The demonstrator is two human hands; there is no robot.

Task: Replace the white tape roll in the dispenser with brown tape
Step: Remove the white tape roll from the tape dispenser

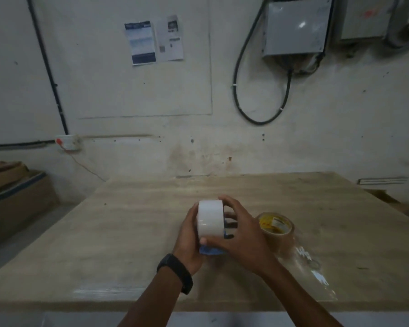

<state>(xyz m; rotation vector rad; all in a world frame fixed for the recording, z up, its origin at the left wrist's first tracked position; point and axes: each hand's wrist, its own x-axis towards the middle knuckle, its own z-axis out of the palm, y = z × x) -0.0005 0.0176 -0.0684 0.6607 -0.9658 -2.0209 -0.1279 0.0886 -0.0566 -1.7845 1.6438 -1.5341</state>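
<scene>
A white tape roll stands on edge in a blue dispenser, held above the middle of the wooden table. My left hand wraps the left side of the roll and the dispenser below it. From the right, my right hand grips the roll, fingers over its open side and thumb under it. Most of the dispenser is hidden by both hands. The brown tape roll with a yellow inner label lies flat on the table just right of my right hand.
A clear plastic wrapper lies on the table in front of the brown roll. Cardboard boxes stand on the floor at the left. The wall behind the table carries papers, cables and grey boxes.
</scene>
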